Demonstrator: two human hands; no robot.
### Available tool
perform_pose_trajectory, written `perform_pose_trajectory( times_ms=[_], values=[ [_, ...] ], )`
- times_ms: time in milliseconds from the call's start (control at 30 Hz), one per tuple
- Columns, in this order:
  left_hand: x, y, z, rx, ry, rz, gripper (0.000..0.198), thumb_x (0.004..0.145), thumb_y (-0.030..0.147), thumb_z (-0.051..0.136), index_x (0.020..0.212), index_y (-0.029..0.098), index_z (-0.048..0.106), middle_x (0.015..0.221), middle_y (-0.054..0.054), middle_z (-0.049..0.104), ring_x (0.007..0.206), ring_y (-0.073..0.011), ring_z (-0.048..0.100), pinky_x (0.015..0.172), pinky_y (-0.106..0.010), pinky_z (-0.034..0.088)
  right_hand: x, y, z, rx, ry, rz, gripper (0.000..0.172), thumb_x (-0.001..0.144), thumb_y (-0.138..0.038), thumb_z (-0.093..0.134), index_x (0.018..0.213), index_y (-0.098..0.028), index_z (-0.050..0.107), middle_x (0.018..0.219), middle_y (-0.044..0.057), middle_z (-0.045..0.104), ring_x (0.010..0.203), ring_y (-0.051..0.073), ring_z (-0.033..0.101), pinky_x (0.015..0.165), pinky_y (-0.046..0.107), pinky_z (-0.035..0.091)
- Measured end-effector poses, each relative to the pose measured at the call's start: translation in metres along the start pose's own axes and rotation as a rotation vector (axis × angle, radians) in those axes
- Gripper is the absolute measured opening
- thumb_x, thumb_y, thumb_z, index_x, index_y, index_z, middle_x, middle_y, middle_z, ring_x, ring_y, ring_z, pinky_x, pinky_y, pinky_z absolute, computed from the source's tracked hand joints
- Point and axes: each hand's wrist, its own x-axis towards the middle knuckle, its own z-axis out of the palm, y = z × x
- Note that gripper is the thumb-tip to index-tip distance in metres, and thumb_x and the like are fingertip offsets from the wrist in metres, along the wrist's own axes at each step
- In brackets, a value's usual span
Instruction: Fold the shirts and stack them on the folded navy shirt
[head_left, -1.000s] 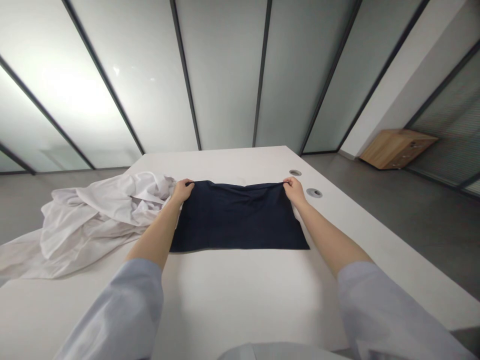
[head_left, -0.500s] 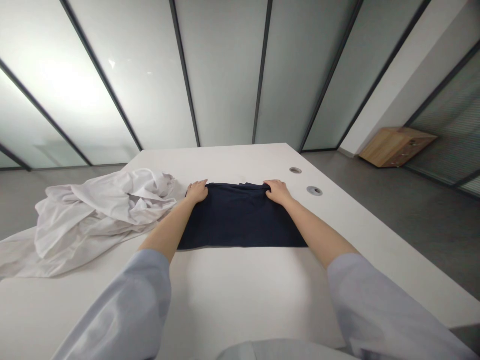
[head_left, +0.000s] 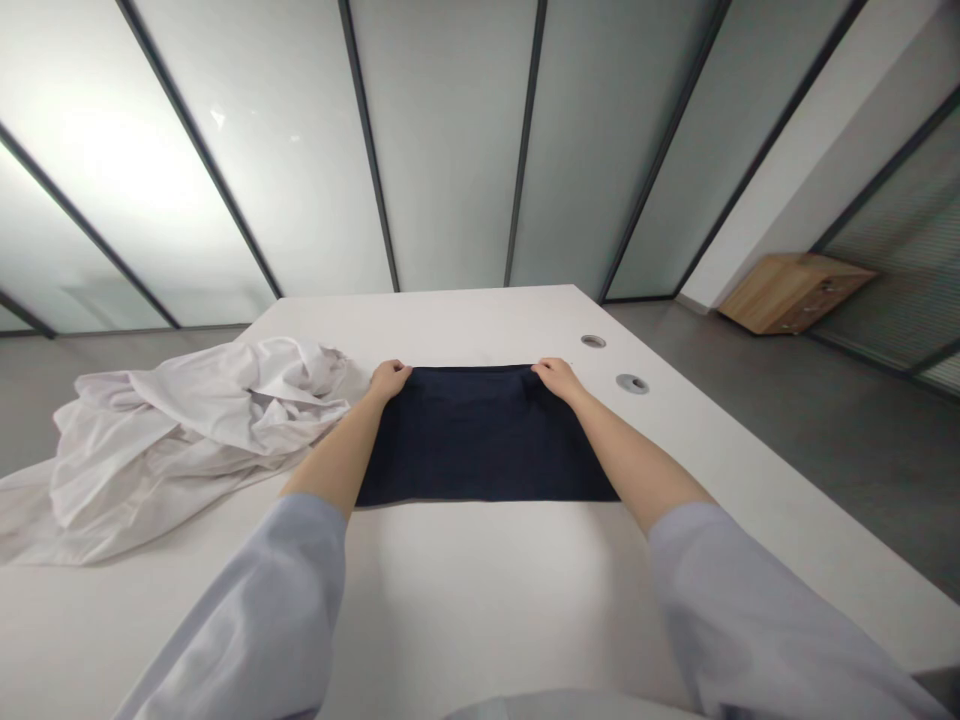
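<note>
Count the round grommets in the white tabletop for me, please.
2: the farther grommet and the nearer grommet, both on the tabletop right of the right hand. More may hide beneath the dark cloth or white fabric.

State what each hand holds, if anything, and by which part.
The left hand and right hand hold the dark cloth by its far edge, one near each end.

The far edge of the dark cloth got pulled straighter between the grips. Left hand and right hand were brought closer.
</note>
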Motion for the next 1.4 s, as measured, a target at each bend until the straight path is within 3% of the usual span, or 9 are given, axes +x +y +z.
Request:
perform_pose_trajectory(
  times_ms=[167, 300, 400, 567, 733, 900, 1033, 1233, 1400],
  values=[
    [0.0, 0.008, -0.003, 0.06, -0.01, -0.081, 0.031, 0.087, 0.042, 0.047, 0.093, 0.02, 0.067, 0.099, -0.008, 0.07, 0.097, -0.0239, 0.063, 0.082, -0.032, 0.046, 0.008, -0.007, 0.002, -0.062, -0.008, 0.137, 0.028, 0.087, -0.035, 0.047, 0.085, -0.016, 0.067, 0.092, 0.009, 0.068, 0.088, 0.022, 0.06, 0.075, 0.028, 0.041],
    [-0.012, 0.016, -0.003, 0.178, 0.178, -0.137, 0.033, 0.087, 0.038, 0.046, 0.109, 0.019, 0.062, 0.116, -0.015, 0.062, 0.111, -0.0295, 0.056, 0.092, -0.039, 0.044, 0.001, -0.016, 0.007, -0.294, 0.158, 0.178, 0.032, 0.086, -0.042, 0.053, 0.104, -0.017, 0.063, 0.113, 0.015, 0.062, 0.106, 0.03, 0.053, 0.088, 0.04, 0.038],
    [-0.027, 0.028, -0.002, 0.194, 0.264, -0.092, 0.041, 0.087, 0.034, 0.045, 0.123, 0.016, 0.052, 0.124, -0.018, 0.056, 0.117, -0.0302, 0.051, 0.096, -0.041, 0.042, -0.01, -0.03, 0.009, -0.35, 0.25, 0.078, 0.032, 0.09, -0.034, 0.048, 0.113, -0.017, 0.06, 0.12, 0.016, 0.058, 0.112, 0.031, 0.049, 0.094, 0.043, 0.034],
    [-0.057, 0.052, 0.016, 0.291, 0.069, 0.169, 0.056, 0.087, 0.054, 0.042, 0.129, 0.019, 0.051, 0.137, -0.017, 0.049, 0.128, -0.0346, 0.041, 0.104, -0.051, 0.033, -0.035, -0.059, 0.022, -0.334, 0.074, -0.165, 0.045, 0.094, -0.044, 0.034, 0.127, -0.02, 0.054, 0.131, 0.014, 0.053, 0.122, 0.031, 0.043, 0.103, 0.046, 0.029],
    [-0.063, 0.044, 0.031, 0.363, -0.121, 0.133, 0.077, 0.085, 0.071, 0.027, 0.144, 0.024, 0.037, 0.154, -0.015, 0.028, 0.141, -0.0398, 0.02, 0.106, -0.066, 0.019, -0.045, -0.054, 0.038, -0.341, -0.175, -0.021, 0.077, 0.089, -0.071, 0.021, 0.148, -0.022, 0.033, 0.154, 0.014, 0.027, 0.14, 0.038, 0.018, 0.109, 0.061, 0.013],
    [-0.048, 0.014, 0.017, 0.382, -0.143, 0.136, 0.075, 0.088, 0.068, 0.019, 0.148, 0.024, 0.032, 0.156, -0.013, 0.023, 0.144, -0.0337, 0.017, 0.112, -0.058, 0.016, -0.038, -0.018, 0.03, -0.354, -0.163, 0.025, 0.078, 0.089, -0.071, 0.019, 0.148, -0.023, 0.032, 0.156, 0.013, 0.022, 0.141, 0.037, 0.017, 0.11, 0.058, 0.013],
    [-0.048, 0.007, 0.009, 0.399, -0.119, 0.14, 0.07, 0.091, 0.061, 0.023, 0.146, 0.02, 0.035, 0.156, -0.014, 0.025, 0.143, -0.0317, 0.02, 0.113, -0.052, 0.019, -0.033, -0.002, 0.023, -0.371, -0.128, 0.06, 0.072, 0.091, -0.065, 0.022, 0.148, -0.022, 0.033, 0.155, 0.013, 0.025, 0.14, 0.037, 0.022, 0.11, 0.055, 0.019],
    [-0.072, 0.018, 0.002, 0.419, 0.107, 0.286, 0.044, 0.092, 0.041, 0.036, 0.123, 0.018, 0.057, 0.134, -0.014, 0.052, 0.127, -0.0282, 0.044, 0.106, -0.04, 0.033, -0.033, -0.001, 0.026, -0.38, -0.097, 0.046, 0.072, 0.091, -0.064, 0.024, 0.147, -0.019, 0.034, 0.154, 0.015, 0.027, 0.138, 0.036, 0.026, 0.109, 0.053, 0.021],
    [-0.102, 0.04, 0.005, 0.361, -0.069, 0.287, 0.048, 0.091, 0.051, 0.034, 0.114, 0.019, 0.061, 0.119, -0.014, 0.06, 0.115, -0.0294, 0.053, 0.096, -0.041, 0.041, -0.027, -0.001, 0.025, -0.398, -0.107, 0.023, 0.07, 0.092, -0.06, 0.027, 0.146, -0.018, 0.035, 0.153, 0.016, 0.028, 0.138, 0.036, 0.026, 0.109, 0.052, 0.02]
  ],
)
